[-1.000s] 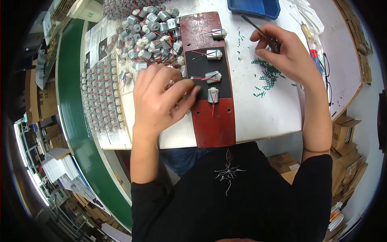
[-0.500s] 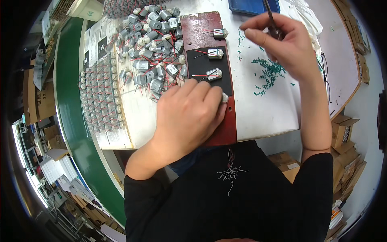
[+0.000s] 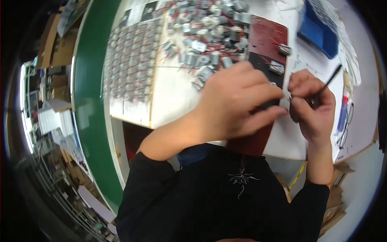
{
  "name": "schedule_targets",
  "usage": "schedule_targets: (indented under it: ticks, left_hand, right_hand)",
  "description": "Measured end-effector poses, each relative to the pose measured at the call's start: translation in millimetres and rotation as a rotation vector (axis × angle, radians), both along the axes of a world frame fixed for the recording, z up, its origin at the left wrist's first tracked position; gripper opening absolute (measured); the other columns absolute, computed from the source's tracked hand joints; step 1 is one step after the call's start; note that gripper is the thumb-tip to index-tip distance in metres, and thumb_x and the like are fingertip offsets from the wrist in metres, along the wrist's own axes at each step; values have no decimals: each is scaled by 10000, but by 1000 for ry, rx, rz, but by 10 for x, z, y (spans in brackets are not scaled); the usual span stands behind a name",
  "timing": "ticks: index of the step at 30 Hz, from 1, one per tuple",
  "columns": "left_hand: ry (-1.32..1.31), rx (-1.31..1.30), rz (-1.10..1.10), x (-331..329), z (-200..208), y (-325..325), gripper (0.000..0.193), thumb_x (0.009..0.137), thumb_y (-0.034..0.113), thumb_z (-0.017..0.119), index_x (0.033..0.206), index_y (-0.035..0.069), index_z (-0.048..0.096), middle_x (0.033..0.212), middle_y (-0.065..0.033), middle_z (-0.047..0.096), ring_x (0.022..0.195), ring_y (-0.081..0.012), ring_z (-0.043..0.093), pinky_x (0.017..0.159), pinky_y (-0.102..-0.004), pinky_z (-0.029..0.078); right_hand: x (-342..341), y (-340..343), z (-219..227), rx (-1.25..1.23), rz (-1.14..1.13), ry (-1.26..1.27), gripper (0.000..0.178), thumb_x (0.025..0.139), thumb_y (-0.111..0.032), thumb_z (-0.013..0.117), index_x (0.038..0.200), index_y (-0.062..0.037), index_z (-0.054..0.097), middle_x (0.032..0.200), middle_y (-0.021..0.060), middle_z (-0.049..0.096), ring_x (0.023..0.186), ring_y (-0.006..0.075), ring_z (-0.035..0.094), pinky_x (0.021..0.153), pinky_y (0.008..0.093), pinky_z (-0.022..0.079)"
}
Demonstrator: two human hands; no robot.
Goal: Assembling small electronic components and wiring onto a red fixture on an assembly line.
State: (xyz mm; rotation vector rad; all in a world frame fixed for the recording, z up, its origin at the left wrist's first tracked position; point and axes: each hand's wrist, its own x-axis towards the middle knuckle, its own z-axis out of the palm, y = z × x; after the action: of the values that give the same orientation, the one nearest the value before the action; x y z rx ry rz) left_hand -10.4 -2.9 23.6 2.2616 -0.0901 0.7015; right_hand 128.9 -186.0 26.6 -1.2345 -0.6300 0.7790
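Our left hand (image 3: pixel 238 103) nearly pinches, on what we can't tell; our right hand (image 3: pixel 316 105), curled round a dark tool (image 3: pixel 333 76), swings in beside it: two-handed now! Motors (image 3: pixel 276 67) sit at one o'clock on the red board (image 3: pixel 269 30), a pile (image 3: pixel 213 34) at eleven.

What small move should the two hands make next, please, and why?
Perhaps the right hand should move closer to the left hand: they face each other across a small gap near the right edge of the red board, and the dark slender tool in the right hand points away from the left. Blur hides whether either hand pinches a small part.
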Motion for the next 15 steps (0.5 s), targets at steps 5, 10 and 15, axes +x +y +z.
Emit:
schedule_targets:
  ticks: [5,10,15]
  left_hand:
    - [-77,-157,-60,-7,-78,-50,247,781,89,886,1005,53,789,859,-63,700,732,-248,636,646,-338,489]
    - [-68,-185,-76,-31,-64,-28,234,775,80,871,991,50,788,866,-78,707,725,-250,637,647,-347,503]
    - [-102,-113,-26,-2,-95,-51,258,764,100,872,1001,50,783,897,-79,710,765,-259,643,674,-358,519]
  right_hand:
    - [-13,18,-153,123,107,-47,168,881,-35,832,1011,-12,728,1123,142,644,891,131,613,718,226,483]
    - [-35,-9,-69,75,111,-27,170,893,-48,831,1020,-11,725,1088,140,644,912,145,612,764,240,489]
    - [-73,-6,-40,20,-3,-125,133,926,-46,796,1023,-7,714,1097,119,649,802,99,601,660,209,461]
